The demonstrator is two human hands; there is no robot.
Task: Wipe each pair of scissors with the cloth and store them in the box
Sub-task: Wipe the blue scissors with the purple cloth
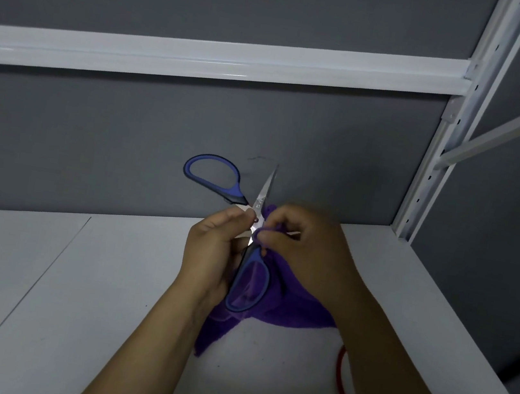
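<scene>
Head view: scissors (267,187), blade stamp (258,202) illegible.

- One blade of the open scissors (259,203) is almost wholly hidden behind the cloth (289,306) and the right hand (307,254).
- The left hand (210,250) covers the metal just below the pivot.
- The right forearm covers the cloth's right edge.
- A red loop (341,377) lies half hidden under that forearm; what it is cannot be told.
- The marking on the upright blade is too small to read.
- The lower edge cuts off both forearms.
</scene>
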